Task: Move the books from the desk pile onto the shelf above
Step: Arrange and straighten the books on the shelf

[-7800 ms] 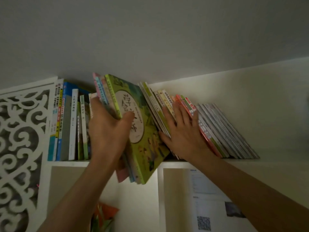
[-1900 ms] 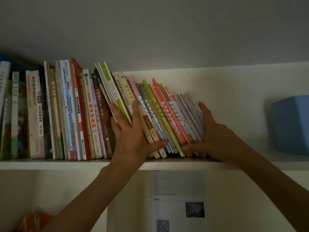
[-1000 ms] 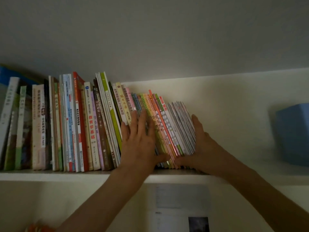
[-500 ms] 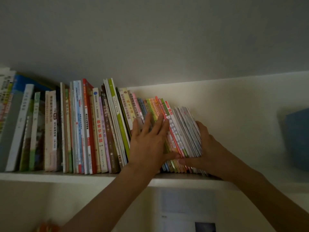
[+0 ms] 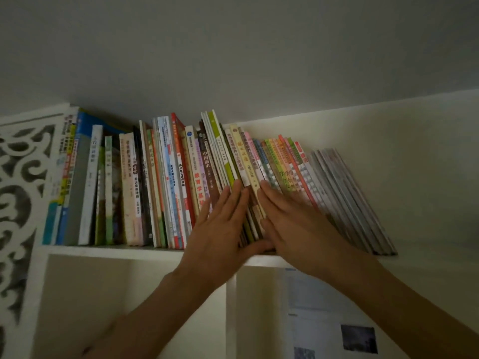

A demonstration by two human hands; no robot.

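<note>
A long row of books [image 5: 166, 182] stands on the white shelf [image 5: 108, 251] near the ceiling. The left books are upright. The thin colourful ones in the middle [image 5: 282, 164] and the grey thin ones [image 5: 347, 198] at the right end lean left. My left hand [image 5: 220, 229] lies flat with straight fingers on the spines in the middle. Beside it, my right hand [image 5: 293, 224] presses flat on the leaning spines, thumb low near the shelf edge. The desk pile is out of view.
A white carved fretwork panel [image 5: 18, 193] borders the shelf on the left. The shelf runs on bare to the right of the books [image 5: 427, 244]. Below it a white upright divider [image 5: 230, 312] separates two compartments, and a printed sheet [image 5: 318, 314] hangs on the right one.
My right hand left the right end of the stack and now lies flat on the middle spines beside the left hand. The grey books lean more. The view shifted left.
</note>
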